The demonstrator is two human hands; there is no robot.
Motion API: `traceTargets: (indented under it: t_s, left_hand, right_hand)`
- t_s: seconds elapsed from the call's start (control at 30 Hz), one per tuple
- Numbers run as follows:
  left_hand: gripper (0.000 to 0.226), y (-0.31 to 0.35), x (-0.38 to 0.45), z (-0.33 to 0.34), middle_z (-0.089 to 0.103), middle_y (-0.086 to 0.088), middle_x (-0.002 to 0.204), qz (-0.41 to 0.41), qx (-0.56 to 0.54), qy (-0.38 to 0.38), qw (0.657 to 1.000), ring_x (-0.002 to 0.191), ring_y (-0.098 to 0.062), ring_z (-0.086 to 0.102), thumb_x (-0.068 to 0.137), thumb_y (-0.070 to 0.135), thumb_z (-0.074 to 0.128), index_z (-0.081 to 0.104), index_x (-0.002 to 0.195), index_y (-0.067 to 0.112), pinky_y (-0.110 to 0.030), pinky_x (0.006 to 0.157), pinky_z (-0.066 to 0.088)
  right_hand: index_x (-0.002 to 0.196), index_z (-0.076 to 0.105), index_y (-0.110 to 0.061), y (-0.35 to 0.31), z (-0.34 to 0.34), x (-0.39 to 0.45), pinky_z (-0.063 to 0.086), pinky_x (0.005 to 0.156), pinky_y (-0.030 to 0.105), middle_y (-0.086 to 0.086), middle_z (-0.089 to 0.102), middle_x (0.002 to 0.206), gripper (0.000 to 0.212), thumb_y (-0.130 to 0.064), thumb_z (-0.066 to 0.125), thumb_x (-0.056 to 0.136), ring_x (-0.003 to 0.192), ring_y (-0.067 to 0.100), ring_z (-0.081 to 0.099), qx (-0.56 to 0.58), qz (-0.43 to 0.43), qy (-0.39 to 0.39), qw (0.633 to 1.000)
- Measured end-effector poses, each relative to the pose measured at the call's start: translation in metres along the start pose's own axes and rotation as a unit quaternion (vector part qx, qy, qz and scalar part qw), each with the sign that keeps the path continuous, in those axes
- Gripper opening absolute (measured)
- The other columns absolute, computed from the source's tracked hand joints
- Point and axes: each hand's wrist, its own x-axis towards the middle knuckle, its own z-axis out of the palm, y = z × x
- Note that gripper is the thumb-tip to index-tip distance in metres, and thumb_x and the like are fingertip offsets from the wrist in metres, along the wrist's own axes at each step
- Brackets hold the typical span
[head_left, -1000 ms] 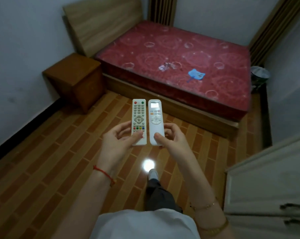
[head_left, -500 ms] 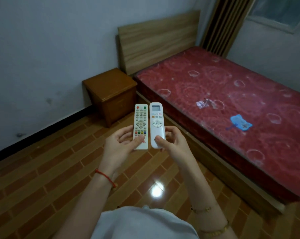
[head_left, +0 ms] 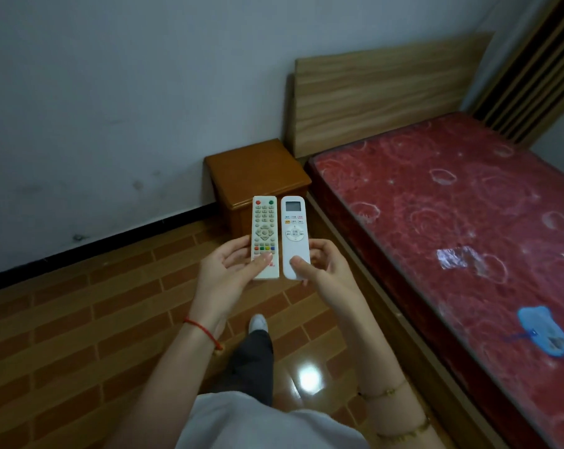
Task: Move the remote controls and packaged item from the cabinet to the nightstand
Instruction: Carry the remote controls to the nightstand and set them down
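Observation:
My left hand (head_left: 230,270) holds a cream TV remote (head_left: 264,231) with many coloured buttons, thumb pressed on its lower part. My right hand (head_left: 322,267) holds a white remote with a small screen (head_left: 294,231), thumb on its lower end. Both remotes point away from me, side by side and nearly touching. Just beyond them stands the brown wooden nightstand (head_left: 256,166) against the wall, its top bare. No packaged item is visible in my hands.
A bed with a red patterned mattress (head_left: 452,205) and a wooden headboard (head_left: 381,89) fills the right. A blue packet (head_left: 545,330) and a clear wrapper (head_left: 459,259) lie on it. Brick-pattern floor (head_left: 79,319) spreads left; my foot (head_left: 258,322) steps forward.
The view has swung left and I have walked closer: the nightstand now sits right behind the remotes and looks larger. The white cabinet has left the view. Both hands keep the same grip.

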Motion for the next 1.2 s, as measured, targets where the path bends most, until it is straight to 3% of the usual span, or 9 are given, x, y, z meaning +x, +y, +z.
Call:
traceTargets:
  t_s: [0.2,0.37,0.53,0.63,1.0,1.2]
  left_hand:
    - [0.054,0.043,0.119,0.013,0.069,0.005,0.114,0.004,0.001,0.02,1.0,0.091,-0.005,0.07,0.079,0.022,0.077,0.057,0.129,0.023,-0.017,0.064,0.057]
    - [0.056,0.075,0.208,0.018,0.069,0.001,0.117,0.001,-0.01,0.033,0.999,0.095,-0.009,0.071,0.078,0.019,0.077,0.057,0.13,0.019,-0.021,0.069,0.059]
    - [0.053,0.093,0.28,0.02,0.069,0.005,0.109,-0.016,-0.015,0.061,0.998,0.092,-0.008,0.071,0.079,0.017,0.076,0.057,0.129,0.018,-0.017,0.063,0.057]
    - [0.055,0.098,0.323,0.022,0.069,0.001,0.115,-0.031,-0.023,0.077,0.996,0.094,-0.011,0.071,0.078,0.015,0.077,0.057,0.13,0.016,-0.02,0.067,0.059]
    - [0.057,0.106,0.485,0.042,0.07,0.0,0.118,-0.053,0.001,0.157,0.986,0.102,-0.016,0.069,0.077,0.024,0.079,0.059,0.13,0.019,-0.04,0.088,0.058]
    - [0.05,0.089,0.577,0.046,0.072,-0.002,0.114,-0.096,-0.012,0.218,0.971,0.098,-0.015,0.07,0.076,0.023,0.079,0.063,0.123,0.018,-0.043,0.085,0.059]
  right_hand:
    - [0.12,0.052,-0.016,-0.042,0.002,0.131,0.048,0.056,0.015,0.002,0.068,0.105,0.034,-0.018,0.067,0.089,0.08,0.009,0.066,-0.002,-0.012,-0.028,1.0]
    - [0.122,0.051,-0.017,-0.072,0.01,0.229,0.052,0.066,0.022,0.003,0.068,0.11,0.039,-0.019,0.069,0.087,0.095,0.016,0.07,0.004,-0.008,-0.044,0.999]
    - [0.122,0.05,-0.018,-0.085,0.016,0.309,0.058,0.08,0.035,0.004,0.067,0.113,0.04,-0.019,0.07,0.087,0.099,0.02,0.069,-0.001,0.009,-0.078,0.997]
    - [0.122,0.049,-0.02,-0.09,0.02,0.354,0.059,0.083,0.038,0.003,0.067,0.113,0.039,-0.021,0.069,0.088,0.099,0.019,0.069,-0.012,0.019,-0.096,0.995]
    - [0.12,0.05,-0.02,-0.112,0.026,0.538,0.054,0.07,0.024,0.002,0.066,0.114,0.035,-0.02,0.067,0.089,0.099,0.018,0.068,-0.046,0.038,-0.161,0.985]
    - [0.121,0.051,-0.017,-0.102,0.045,0.635,0.05,0.066,0.019,0.001,0.065,0.114,0.034,-0.022,0.066,0.091,0.099,0.016,0.066,-0.093,0.046,-0.196,0.975]
